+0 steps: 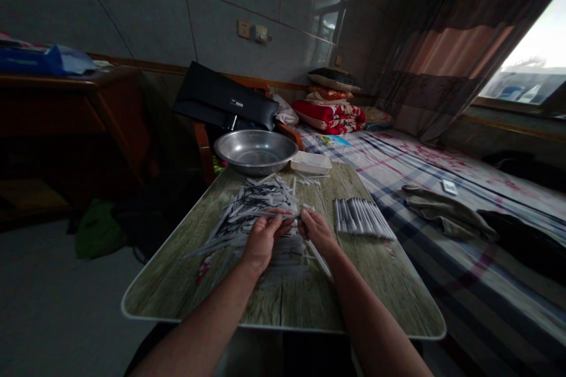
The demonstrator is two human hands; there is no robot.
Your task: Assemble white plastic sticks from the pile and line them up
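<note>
Above the middle of the table, my left hand [262,238] is closed round a slim, pale pen [287,216] that lies crosswise. My right hand [317,230] is pinched at the pen's right end, its fingertips close to those of my left hand. Whether a small part such as a cap sits in the right fingers is too dim to make out. Behind and left of my hands spreads a loose pile of white and dark pen parts [252,197]. To the right, a neat row of pens [360,217] lies side by side, dark ends away from me.
A steel basin [256,150] and a white plastic tray [311,162] stand at the wood-patterned table's [380,283] far edge. Behind them a black case [230,97] leans on a chair. A bed with a checked sheet [398,171] runs along the right; a desk [66,106] stands left.
</note>
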